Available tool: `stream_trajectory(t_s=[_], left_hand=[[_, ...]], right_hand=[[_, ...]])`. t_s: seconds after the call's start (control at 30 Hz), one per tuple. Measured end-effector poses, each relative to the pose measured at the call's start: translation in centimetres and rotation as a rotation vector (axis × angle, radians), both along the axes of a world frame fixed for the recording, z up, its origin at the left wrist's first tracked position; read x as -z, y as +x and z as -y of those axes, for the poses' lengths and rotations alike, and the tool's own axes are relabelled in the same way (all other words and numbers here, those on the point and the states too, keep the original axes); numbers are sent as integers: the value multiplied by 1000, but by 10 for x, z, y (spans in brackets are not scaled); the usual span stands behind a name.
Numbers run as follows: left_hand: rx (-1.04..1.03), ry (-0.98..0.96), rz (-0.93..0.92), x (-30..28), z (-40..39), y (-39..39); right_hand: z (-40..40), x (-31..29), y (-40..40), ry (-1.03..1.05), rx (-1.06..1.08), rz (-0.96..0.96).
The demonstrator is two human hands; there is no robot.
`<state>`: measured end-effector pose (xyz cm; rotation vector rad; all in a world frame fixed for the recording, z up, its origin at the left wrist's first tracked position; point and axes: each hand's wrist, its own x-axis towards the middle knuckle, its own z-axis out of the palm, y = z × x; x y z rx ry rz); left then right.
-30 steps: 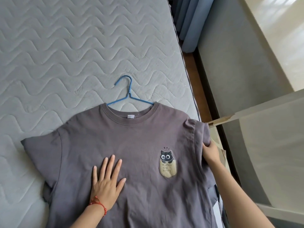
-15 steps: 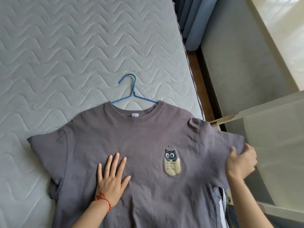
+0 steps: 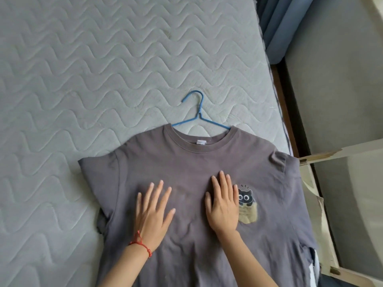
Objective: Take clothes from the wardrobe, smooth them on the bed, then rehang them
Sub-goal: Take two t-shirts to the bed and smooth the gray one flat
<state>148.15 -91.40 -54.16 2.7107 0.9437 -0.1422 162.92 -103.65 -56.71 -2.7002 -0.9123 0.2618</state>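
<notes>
A grey T-shirt (image 3: 186, 162) with a cat print (image 3: 246, 206) lies face up on the quilted mattress (image 3: 83, 79). A blue wire hanger (image 3: 199, 117) sits inside its collar, hook pointing away from me. My left hand (image 3: 153, 216), with a red string at the wrist, presses flat on the shirt's chest with fingers spread. My right hand (image 3: 223, 206) lies flat beside it, fingers together, partly covering the cat print. The shirt's right sleeve hangs over the mattress edge.
An open cream wardrobe door (image 3: 342, 154) juts in at the right, close to the bed's edge. Blue curtains (image 3: 275, 23) hang at the top right. A narrow strip of grey floor (image 3: 331, 90) runs along the bed.
My right hand let go of the right sleeve and came to lie flat on the chest beside the left hand. The left hand stayed pressed on the shirt.
</notes>
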Motion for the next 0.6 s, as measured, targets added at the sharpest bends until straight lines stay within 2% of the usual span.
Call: stream_trajectory(t_s=[0.1,0.17,0.27,0.37,0.47,0.53,0.6], left_hand=[[-281,81,196,-8,-32,-15],[-576,58,326,-10,-57,-25],[-1004,-75,424,-4,-90,-39],[-1278,-315,534,1,-113,-49],[-1282,-485,633,1,-118,-46],[-1129,-538,609,-5,-112,-37],[-922,-709,605,-14,-102,-25]], right_hand=[[0,3,0,-17,-1,5],[-2,3,0,-15,6,7],[-4,2,-1,-23,18,6],[-6,1,-2,-34,25,6],[-7,1,-2,-42,25,8],[-7,1,-2,-51,25,7],[-7,1,-2,-56,23,7]])
